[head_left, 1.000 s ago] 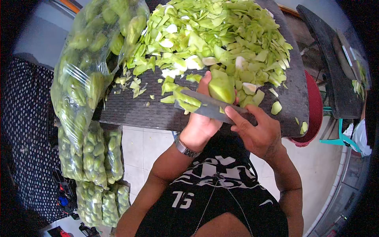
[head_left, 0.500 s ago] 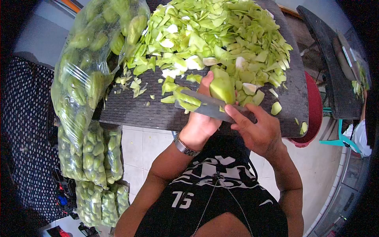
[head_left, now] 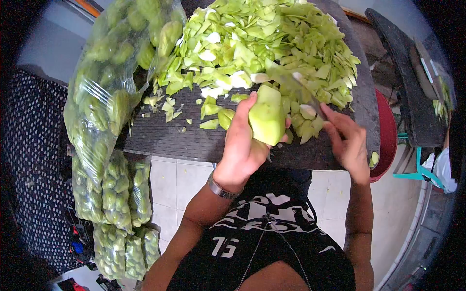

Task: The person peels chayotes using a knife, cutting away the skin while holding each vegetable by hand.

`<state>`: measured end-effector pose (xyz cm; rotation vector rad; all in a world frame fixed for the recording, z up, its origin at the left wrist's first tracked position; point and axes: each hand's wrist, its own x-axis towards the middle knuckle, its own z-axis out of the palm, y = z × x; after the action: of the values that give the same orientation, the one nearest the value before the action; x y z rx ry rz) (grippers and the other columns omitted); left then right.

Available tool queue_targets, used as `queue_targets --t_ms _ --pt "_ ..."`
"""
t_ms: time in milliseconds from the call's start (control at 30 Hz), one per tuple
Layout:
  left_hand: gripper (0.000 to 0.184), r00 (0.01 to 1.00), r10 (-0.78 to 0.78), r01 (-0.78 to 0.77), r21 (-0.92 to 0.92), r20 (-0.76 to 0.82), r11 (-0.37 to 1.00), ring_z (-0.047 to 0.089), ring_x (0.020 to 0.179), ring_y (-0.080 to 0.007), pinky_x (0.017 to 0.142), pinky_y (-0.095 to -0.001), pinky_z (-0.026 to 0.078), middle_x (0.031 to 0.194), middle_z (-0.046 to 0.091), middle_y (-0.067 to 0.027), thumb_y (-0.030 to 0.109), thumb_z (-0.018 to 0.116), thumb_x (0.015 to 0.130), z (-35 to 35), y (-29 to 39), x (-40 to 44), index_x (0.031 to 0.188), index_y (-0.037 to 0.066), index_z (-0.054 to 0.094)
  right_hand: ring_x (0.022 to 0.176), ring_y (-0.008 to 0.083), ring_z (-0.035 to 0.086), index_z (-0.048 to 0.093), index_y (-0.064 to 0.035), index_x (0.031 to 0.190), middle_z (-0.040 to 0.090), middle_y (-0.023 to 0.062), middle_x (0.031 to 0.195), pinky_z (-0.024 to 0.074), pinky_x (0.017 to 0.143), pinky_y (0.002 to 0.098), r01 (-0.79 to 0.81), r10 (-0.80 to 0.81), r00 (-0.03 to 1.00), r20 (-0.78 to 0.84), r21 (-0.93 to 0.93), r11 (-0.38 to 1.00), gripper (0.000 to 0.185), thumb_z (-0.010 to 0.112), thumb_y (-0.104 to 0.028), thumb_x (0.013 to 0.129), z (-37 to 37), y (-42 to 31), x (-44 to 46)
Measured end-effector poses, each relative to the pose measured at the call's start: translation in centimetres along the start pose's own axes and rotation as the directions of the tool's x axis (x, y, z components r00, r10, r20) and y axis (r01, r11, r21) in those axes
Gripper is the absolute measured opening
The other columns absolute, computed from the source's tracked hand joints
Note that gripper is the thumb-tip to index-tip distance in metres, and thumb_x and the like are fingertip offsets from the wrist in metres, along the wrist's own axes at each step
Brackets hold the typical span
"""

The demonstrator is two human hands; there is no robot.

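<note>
My left hand (head_left: 242, 145), with a metal watch on its wrist, holds a pale green peeled chayote (head_left: 268, 115) upright over the table's near edge. My right hand (head_left: 347, 140) grips a knife (head_left: 307, 92) whose blade is blurred and points up and left over the peelings. Blade and chayote are apart. Beyond both hands spreads a large heap of green peelings (head_left: 262, 39) on the dark textured table (head_left: 170, 140). A few loose pieces (head_left: 210, 107) lie just left of my left hand.
A big clear bag of chayotes (head_left: 104, 92) rests on the table's left side. Below it, several smaller filled bags (head_left: 116, 194) are on the floor. A red tub (head_left: 386, 131) stands under the right edge, near a teal stool (head_left: 420, 167) and a dark board (head_left: 403, 63).
The knife has swung from across my left palm to the upper right, over the heap. My right hand has moved right, and the chayote now sits slightly lower and further left.
</note>
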<state>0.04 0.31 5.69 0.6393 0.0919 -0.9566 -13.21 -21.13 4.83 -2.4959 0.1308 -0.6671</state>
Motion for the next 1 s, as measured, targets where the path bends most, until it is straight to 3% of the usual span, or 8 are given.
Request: queue_targets --t_ms 100,167,233,333,733,833,933,1000 --pt "0.043 0.990 0.073 -0.073 0.003 -0.117 0.997 0.067 0.100 -0.0262 0.082 -0.0430 0.054 0.109 0.069 -0.0087 0.045 0.052 0.103 0.0 -0.3 1.2 0.126 0.010 0.059 0.087 0.0340 0.073 0.072 -0.0062 0.124 0.074 0.0208 0.104 0.0574 0.076 0.0376 -0.441 0.409 0.893 0.188 0.186 0.878 0.030 0.068 -0.009 0.095 -0.8 -1.0 0.0" --pt "0.044 0.986 0.064 -0.063 0.012 -0.151 0.998 0.067 0.103 -0.0267 0.086 -0.0448 0.054 0.111 0.069 -0.0092 0.046 0.052 0.103 -0.3 -0.7 1.8 0.127 0.010 0.060 0.086 0.0328 0.073 0.071 -0.0067 0.125 0.073 0.0196 0.104 0.0578 0.074 0.0375 -0.391 0.355 0.917 0.182 0.227 0.892 0.031 0.069 -0.011 0.095 -0.3 -1.7 -0.3" --pt "0.045 0.981 0.114 -0.117 -0.008 -0.157 0.993 0.067 0.104 -0.0268 0.088 -0.0455 0.054 0.111 0.070 -0.0095 0.047 0.052 0.103 -1.3 -1.5 2.5 0.128 0.011 0.060 0.083 0.0310 0.073 0.070 -0.0081 0.127 0.072 0.0172 0.103 0.0582 0.070 0.0375 0.015 -0.019 1.000 0.018 0.176 0.984 0.034 0.072 -0.016 0.094 1.6 -3.1 -1.1" --pt "0.047 0.975 0.190 -0.196 -0.041 -0.113 0.980 0.068 0.103 -0.0266 0.089 -0.0444 0.055 0.111 0.070 -0.0096 0.049 0.054 0.101 -1.9 -2.8 2.5 0.128 0.011 0.062 0.080 0.0284 0.071 0.068 -0.0114 0.131 0.070 0.0125 0.103 0.0586 0.066 0.0381 0.127 -0.124 0.983 0.133 -0.015 0.992 0.045 0.076 -0.026 0.090 2.0 -6.4 -1.5" --pt "0.042 0.962 0.263 -0.262 0.023 -0.075 0.965 0.071 0.090 -0.0234 0.079 -0.0386 0.058 0.104 0.070 -0.0071 0.045 0.060 0.099 -1.0 -2.7 1.4 0.120 0.009 0.063 0.081 0.0307 0.071 0.067 -0.0137 0.132 0.069 0.0125 0.107 0.0590 0.068 0.0400 0.202 -0.198 0.978 0.068 -0.057 0.978 0.051 0.079 -0.029 0.085 2.7 -4.9 -1.3" --pt "0.041 0.976 0.149 -0.141 0.063 -0.156 0.988 0.071 0.086 -0.0234 0.058 -0.0377 0.057 0.100 0.071 -0.0080 0.047 0.053 0.101 0.0 -1.6 0.1 0.118 0.010 0.062 0.078 0.0278 0.071 0.066 -0.0127 0.133 0.070 0.0141 0.099 0.0588 0.069 0.0403 0.112 -0.115 0.993 -0.025 -0.096 0.989 0.045 0.075 -0.026 0.092 2.4 -2.7 -0.4" --pt "0.044 0.983 0.103 -0.101 0.018 -0.149 0.995 0.072 0.080 -0.0287 0.057 -0.0396 0.057 0.105 0.071 -0.0088 0.046 0.058 0.098 0.7 -1.0 -0.5 0.123 0.010 0.062 0.064 0.0151 0.065 0.069 -0.0029 0.125 0.074 0.0070 0.095 0.0511 0.058 0.0302 -0.416 0.393 0.907 0.150 0.172 0.893 0.030 0.067 -0.018 0.098 0.9 0.4 0.5" --pt "0.043 0.991 0.086 -0.086 -0.001 -0.107 0.996 0.071 0.090 -0.0284 0.072 -0.0434 0.059 0.105 0.070 -0.0076 0.046 0.058 0.099 -0.4 -0.7 0.5 0.123 0.011 0.062 0.059 0.0080 0.060 0.071 0.0002 0.121 0.075 0.0040 0.096 0.0457 0.053 0.0254 -0.664 0.563 0.748 0.351 0.399 0.633 0.027 0.063 -0.017 0.102 -0.2 1.7 0.6"
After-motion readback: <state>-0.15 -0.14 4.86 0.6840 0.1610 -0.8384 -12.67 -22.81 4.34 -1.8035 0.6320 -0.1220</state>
